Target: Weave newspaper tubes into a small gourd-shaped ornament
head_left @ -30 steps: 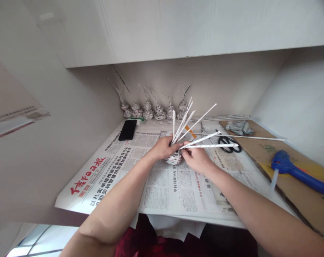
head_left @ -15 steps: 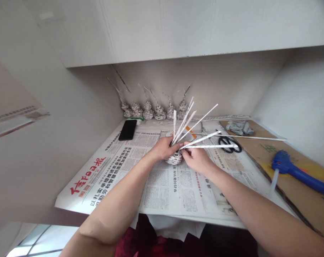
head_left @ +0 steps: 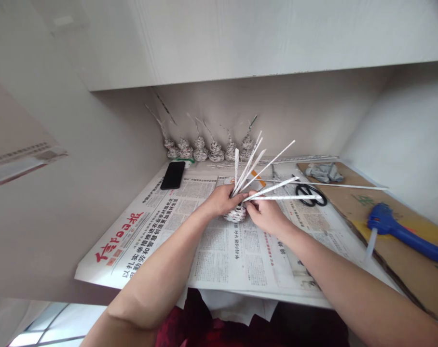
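A small woven ball of rolled newspaper sits low between my hands, over the newspaper sheet. Several white paper sticks fan out from its top, up and to the right. My left hand closes around the left side of the weave and the base of the sticks. From the right, my right hand pinches at the weave where two paper sticks come out to the right. The fingertips of both hands nearly meet, and they hide part of the weave.
Finished gourd-shaped paper weavings stand in a row at the back wall. A black phone lies left, black-handled scissors right. A blue glue gun and crumpled grey material rest on cardboard. An overhanging panel spans above.
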`<state>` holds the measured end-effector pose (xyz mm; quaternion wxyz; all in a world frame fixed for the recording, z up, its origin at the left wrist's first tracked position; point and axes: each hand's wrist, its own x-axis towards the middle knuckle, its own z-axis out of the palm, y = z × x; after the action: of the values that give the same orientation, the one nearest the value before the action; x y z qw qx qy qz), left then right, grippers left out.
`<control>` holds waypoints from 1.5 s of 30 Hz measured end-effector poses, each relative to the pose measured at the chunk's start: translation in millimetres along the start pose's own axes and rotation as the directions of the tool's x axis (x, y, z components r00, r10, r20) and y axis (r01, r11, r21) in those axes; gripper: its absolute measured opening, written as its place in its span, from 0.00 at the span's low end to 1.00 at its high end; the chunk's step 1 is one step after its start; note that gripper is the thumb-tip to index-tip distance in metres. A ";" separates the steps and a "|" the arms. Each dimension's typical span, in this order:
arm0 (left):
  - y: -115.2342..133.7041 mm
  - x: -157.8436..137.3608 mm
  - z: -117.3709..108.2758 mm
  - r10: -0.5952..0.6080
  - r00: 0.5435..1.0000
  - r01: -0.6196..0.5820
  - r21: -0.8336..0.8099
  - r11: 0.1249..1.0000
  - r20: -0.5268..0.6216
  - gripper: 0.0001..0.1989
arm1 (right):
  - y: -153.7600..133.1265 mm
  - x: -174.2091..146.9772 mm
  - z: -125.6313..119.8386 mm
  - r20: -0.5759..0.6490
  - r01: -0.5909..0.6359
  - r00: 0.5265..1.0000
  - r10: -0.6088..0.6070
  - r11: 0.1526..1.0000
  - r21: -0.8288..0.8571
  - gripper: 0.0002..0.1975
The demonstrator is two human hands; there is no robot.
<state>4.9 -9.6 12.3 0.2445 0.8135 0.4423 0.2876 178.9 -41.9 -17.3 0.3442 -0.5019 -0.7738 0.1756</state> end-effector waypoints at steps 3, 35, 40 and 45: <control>-0.4 0.0 -0.1 0.002 1.000 -0.002 -0.014 1.000 -0.003 0.21 | -0.9 0.3 -0.6 0.000 0.007 1.000 -0.007 1.000 0.007 0.04; -16.6 4.7 -12.2 -0.039 0.957 0.218 -0.622 0.752 0.287 0.19 | -0.9 0.2 -2.6 -0.077 -0.051 0.995 0.063 0.988 0.148 0.07; -22.0 5.0 -11.3 -0.039 0.962 0.210 -0.641 0.738 0.270 0.18 | -6.9 -1.0 -5.9 -0.082 0.011 0.997 0.009 0.970 0.241 0.05; -23.0 5.4 -3.6 -0.063 0.981 0.173 -0.691 0.702 0.182 0.17 | -5.7 1.5 -11.2 -0.135 -0.016 0.990 0.039 0.985 0.171 0.04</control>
<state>-8.6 6.8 1.2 0.5849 0.6476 0.3317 0.3585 182.8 -43.9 -5.4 0.4357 -0.4923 -0.7235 0.2104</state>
